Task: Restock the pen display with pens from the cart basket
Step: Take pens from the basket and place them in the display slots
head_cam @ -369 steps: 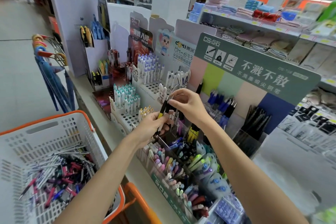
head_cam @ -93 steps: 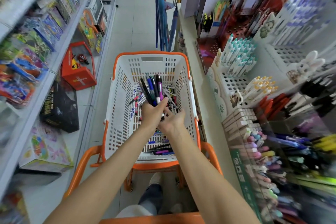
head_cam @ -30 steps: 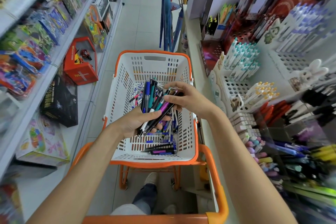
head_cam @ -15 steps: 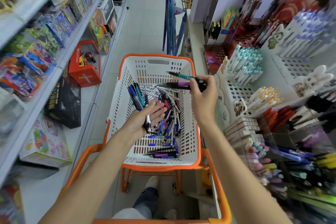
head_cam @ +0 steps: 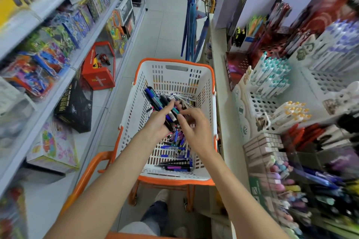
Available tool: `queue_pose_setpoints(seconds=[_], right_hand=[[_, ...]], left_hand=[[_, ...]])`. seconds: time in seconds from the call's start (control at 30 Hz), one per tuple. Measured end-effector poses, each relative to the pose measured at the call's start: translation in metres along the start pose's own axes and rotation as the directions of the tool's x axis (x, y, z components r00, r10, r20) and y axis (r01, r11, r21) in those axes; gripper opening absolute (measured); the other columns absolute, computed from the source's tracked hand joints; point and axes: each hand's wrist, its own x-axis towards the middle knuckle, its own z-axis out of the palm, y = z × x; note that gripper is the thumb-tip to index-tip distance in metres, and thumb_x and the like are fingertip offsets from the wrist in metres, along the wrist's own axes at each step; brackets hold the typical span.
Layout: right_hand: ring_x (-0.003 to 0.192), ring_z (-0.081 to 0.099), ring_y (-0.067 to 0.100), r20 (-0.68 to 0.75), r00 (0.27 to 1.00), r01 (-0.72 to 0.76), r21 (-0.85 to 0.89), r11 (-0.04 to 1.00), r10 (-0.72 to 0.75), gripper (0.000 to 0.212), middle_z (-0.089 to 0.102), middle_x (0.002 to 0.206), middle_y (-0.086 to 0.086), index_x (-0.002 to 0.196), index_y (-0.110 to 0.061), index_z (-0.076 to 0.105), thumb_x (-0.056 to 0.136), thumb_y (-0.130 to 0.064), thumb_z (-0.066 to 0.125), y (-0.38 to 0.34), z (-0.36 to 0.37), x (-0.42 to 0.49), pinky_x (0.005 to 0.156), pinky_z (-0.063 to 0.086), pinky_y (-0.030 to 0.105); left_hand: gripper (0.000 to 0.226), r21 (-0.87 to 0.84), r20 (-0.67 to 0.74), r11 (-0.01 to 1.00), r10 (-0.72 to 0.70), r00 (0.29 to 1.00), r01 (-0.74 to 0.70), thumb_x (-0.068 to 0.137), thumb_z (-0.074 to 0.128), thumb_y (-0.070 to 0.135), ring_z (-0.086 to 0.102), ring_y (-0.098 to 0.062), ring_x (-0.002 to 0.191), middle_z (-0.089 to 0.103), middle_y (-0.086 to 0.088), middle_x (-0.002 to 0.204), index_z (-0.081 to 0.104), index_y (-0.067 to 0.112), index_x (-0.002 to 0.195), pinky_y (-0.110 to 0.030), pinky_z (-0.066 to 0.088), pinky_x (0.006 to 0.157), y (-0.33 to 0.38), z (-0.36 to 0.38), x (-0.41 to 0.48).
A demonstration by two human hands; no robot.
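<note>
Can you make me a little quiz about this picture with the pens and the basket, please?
1. True or false: the white basket has no pens in it.
2. Which hand holds the bundle of pens? A) left B) right C) neither
3. Fill the gap: the basket's rim is ____.

Key:
1. False. Loose pens lie in it.
2. A. The left hand holds the bundle, and the right hand is just beside it.
3. Orange.
</note>
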Motion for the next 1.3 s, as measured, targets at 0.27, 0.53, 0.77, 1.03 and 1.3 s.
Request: queue_pose_setpoints(seconds=[0.27, 0.53, 0.77, 1.03, 1.3], right_hand=[[0.091, 0.062, -0.001, 0.126, 0.944, -0.314, 0.071, 0.947, 0.304, 0.023, 0.068, 0.104, -0.01, 0.119, -0.019, 0.065, 0.097, -0.025, 0.062, -0.01, -0.043, 0.056, 0.083, 0.052, 0.02], [0.108, 0.064, 0.041, 0.534, 0.778, -0.433, 0.074, 0.898, 0.331, 0.08, 0.066, 0.12, 0.022, 0.122, -0.004, 0.063, 0.07, -0.062, 0.08, -0.007, -0.04, 0.071, 0.101, 0.049, 0.055], [0.113, 0.049, 0.058, 0.518, 0.806, -0.411, 0.138, 0.901, 0.288, 0.071, 0.052, 0.122, 0.041, 0.115, 0.006, 0.062, 0.076, -0.049, 0.081, -0.011, -0.045, 0.07, 0.104, 0.041, 0.063], [0.111, 0.063, 0.042, 0.533, 0.799, -0.399, 0.125, 0.908, 0.278, 0.038, 0.067, 0.117, 0.025, 0.114, 0.001, 0.068, 0.091, -0.03, 0.07, -0.012, -0.052, 0.069, 0.107, 0.045, 0.051], [0.071, 0.062, 0.011, -0.029, 0.945, -0.291, 0.378, 0.879, 0.325, 0.007, 0.069, 0.085, 0.013, 0.093, -0.003, 0.069, 0.092, -0.009, 0.068, -0.01, -0.051, 0.068, 0.073, 0.052, 0.024]], left_hand=[[0.019, 0.375, 0.197, 0.918, -0.213, 0.957, 0.127, 0.098, 0.053, 0.007, 0.067, -0.02, 0.074, 0.066, -0.01, 0.086, 0.065, 0.005, 0.113, -0.043, 0.061, 0.072, 0.011, -0.014, -0.02], [0.037, 0.679, 0.272, 0.716, -0.45, 0.85, 0.162, 0.088, 0.061, 0.011, 0.069, -0.02, 0.08, 0.071, -0.014, 0.102, 0.06, 0.005, 0.124, -0.037, 0.06, 0.072, 0.017, -0.013, -0.032], [0.044, 0.678, 0.278, 0.722, -0.424, 0.862, 0.136, 0.086, 0.063, 0.01, 0.07, -0.019, 0.082, 0.071, -0.016, 0.11, 0.057, 0.009, 0.13, -0.038, 0.06, 0.074, 0.017, -0.022, -0.031], [0.041, 0.663, 0.285, 0.739, -0.396, 0.873, 0.119, 0.086, 0.062, 0.011, 0.071, -0.019, 0.082, 0.072, -0.015, 0.11, 0.057, 0.009, 0.126, -0.032, 0.059, 0.067, 0.016, -0.021, -0.032], [0.06, 0.392, 0.17, 0.902, -0.262, 0.95, 0.179, 0.086, 0.069, 0.007, 0.071, -0.024, 0.09, 0.068, -0.021, 0.115, 0.045, -0.004, 0.139, -0.038, 0.06, 0.075, 0.01, -0.031, -0.021]])
